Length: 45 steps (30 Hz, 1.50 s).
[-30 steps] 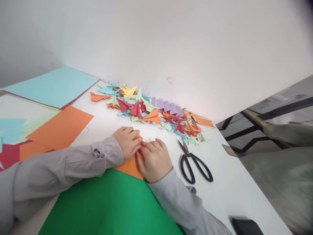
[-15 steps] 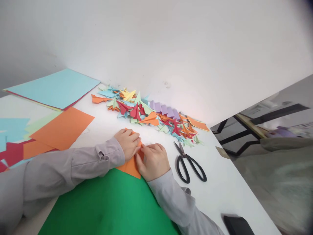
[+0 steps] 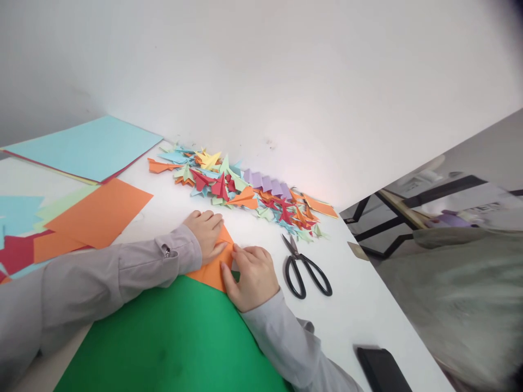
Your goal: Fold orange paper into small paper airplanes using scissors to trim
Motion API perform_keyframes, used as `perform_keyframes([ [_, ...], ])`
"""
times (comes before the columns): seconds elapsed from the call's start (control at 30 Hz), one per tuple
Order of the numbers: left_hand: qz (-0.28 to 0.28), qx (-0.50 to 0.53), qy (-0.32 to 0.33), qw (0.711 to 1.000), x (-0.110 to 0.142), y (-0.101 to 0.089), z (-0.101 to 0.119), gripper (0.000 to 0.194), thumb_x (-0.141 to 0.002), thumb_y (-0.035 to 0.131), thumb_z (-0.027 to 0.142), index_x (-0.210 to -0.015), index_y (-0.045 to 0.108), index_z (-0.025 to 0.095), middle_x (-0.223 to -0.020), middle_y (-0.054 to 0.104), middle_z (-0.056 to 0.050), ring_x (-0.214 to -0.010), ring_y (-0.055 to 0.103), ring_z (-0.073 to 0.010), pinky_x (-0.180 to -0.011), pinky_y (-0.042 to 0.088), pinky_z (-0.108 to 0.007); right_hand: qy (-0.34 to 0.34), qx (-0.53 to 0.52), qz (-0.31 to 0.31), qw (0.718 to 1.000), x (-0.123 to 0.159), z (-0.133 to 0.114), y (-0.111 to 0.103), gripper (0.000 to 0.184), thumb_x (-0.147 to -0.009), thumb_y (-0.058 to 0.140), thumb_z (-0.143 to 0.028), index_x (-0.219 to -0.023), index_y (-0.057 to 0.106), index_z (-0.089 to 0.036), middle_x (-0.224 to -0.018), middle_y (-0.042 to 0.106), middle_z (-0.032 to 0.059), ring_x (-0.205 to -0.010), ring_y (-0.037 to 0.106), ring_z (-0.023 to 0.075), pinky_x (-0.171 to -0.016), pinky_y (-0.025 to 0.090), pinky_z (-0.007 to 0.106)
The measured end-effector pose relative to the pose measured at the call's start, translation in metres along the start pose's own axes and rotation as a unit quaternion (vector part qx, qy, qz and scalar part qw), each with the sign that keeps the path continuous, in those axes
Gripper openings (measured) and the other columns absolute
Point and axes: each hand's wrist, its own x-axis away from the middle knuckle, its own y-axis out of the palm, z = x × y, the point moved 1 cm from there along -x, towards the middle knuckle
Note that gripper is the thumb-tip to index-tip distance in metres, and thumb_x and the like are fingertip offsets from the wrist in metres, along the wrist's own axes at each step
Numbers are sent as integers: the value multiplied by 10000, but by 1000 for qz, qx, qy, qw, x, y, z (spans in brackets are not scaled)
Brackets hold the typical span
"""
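Note:
An orange sheet of paper (image 3: 210, 274) with a fold near its top lies on the green sheet's (image 3: 171, 337) far end. My left hand (image 3: 205, 235) rests over the paper's upper left part, fingers close together, holding it down. At the paper's right edge, my right hand (image 3: 254, 276) has its thumb and forefinger on the orange paper, in a pinch. Part of the fold is hidden under my left hand. Black-handled scissors (image 3: 304, 267) lie slightly open to the right of my right hand.
Along the wall runs a heap of small folded paper planes (image 3: 220, 185) in several colours. Left of it are a large light blue sheet (image 3: 90, 147) and a loose orange sheet (image 3: 104, 212) over other cut pieces. A black flat object (image 3: 382, 367) lies near the table's right edge.
My left hand has shifted up and left, so more of the orange paper shows between my hands. My right thumb and forefinger are farther apart. The whole view has shifted slightly.

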Motion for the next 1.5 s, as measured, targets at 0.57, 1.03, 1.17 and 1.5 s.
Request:
perform_keyframes([
  [0.57, 27, 5, 0, 1000, 1, 3, -5, 324, -826, 389, 246, -1066, 571, 128, -1062, 593, -97, -933, 491, -242, -724, 336, -391, 6, 69, -90, 994, -44, 19, 27, 311, -884, 384, -300, -1053, 621, -191, -1177, 571, 109, -1062, 473, 241, -874, 356, 400],
  [1.03, 22, -14, 1, 1000, -1, 1, -9, 343, -803, 429, 279, -1074, 585, 139, -1023, 593, -113, -887, 489, -257, -688, 335, -397, -50, 45, -48, 997, -4, 26, 10, 302, -888, 380, -252, -990, 643, -143, -1092, 631, 95, -1016, 503, 221, -868, 374, 373],
  [1.17, 34, 17, -22, 999, -1, 5, -11, 326, -819, 424, 286, -1077, 589, 175, -1056, 594, -94, -926, 488, -257, -736, 352, -400, -46, 57, -60, 996, -5, 25, 5, 301, -886, 381, -263, -963, 651, -154, -1104, 631, 91, -1000, 509, 227, -863, 369, 379],
  [1.5, 127, 72, -217, 965, -3, 11, -33, 409, -733, 484, 244, -1102, 578, 93, -1169, 529, -161, -1061, 450, -302, -842, 414, -417, 2, 36, -107, 994, -49, 22, 28, 298, -835, 459, -301, -1064, 620, -199, -1139, 610, 72, -1032, 500, 250, -869, 376, 391],
])
